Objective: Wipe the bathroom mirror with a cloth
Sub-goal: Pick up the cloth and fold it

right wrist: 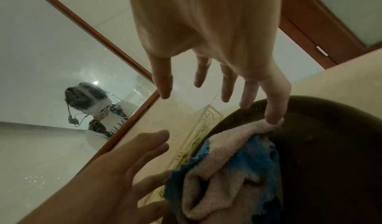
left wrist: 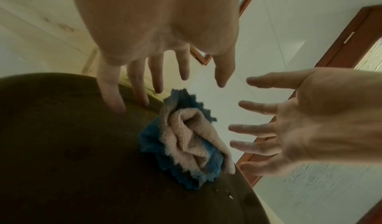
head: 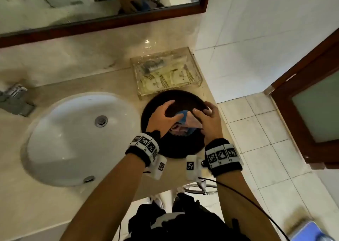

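Note:
A crumpled blue and beige cloth (head: 180, 124) lies on a dark round tray (head: 183, 147) at the right end of the counter. My left hand (head: 166, 115) hovers at its left with fingers spread and holds nothing. My right hand (head: 205, 116) is spread at its right. In the right wrist view one fingertip (right wrist: 273, 114) touches the beige edge of the cloth (right wrist: 227, 178). The left wrist view shows both palms open around the cloth (left wrist: 186, 137). The brown-framed mirror (head: 73, 8) hangs above the counter and carries water spots (right wrist: 51, 64).
A white sink basin (head: 78, 136) is sunk in the marble counter at left, with a chrome tap (head: 14, 99) behind it. A clear box of sachets (head: 165, 72) stands just behind the tray. The counter ends at the right, with tiled floor and a wooden door (head: 311, 103) beyond.

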`<move>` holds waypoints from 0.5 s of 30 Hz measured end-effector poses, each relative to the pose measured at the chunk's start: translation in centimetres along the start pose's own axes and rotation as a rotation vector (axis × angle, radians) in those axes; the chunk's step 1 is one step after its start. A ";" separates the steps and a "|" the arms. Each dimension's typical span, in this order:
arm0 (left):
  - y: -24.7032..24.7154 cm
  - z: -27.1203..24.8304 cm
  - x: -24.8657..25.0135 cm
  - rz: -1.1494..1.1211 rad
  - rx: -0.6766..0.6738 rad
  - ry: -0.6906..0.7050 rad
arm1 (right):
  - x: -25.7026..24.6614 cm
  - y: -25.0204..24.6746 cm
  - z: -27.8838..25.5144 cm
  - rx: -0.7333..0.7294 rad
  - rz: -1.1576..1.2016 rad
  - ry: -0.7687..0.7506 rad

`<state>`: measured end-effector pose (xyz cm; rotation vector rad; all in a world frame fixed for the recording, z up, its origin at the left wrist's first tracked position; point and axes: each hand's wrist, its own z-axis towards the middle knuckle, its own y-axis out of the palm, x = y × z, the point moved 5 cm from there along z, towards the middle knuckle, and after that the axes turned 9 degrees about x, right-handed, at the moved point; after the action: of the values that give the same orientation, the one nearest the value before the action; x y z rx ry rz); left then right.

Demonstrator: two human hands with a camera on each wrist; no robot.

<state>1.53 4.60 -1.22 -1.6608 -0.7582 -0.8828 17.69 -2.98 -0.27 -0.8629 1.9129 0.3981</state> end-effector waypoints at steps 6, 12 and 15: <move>1.2 0.8 -0.6 0.157 -0.122 -0.086 | 0.0 0.8 0.4 -0.001 -0.002 0.036; 1.9 1.4 -0.4 0.464 -0.219 -0.026 | -1.1 1.6 1.4 0.036 0.003 0.012; 2.2 1.6 -0.8 0.533 -0.260 -0.043 | -1.3 1.6 2.0 0.040 -0.037 0.011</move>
<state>3.20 5.55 -3.24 -1.9864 -0.2048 -0.5796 18.22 -0.15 -0.25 -0.8746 1.9053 0.3322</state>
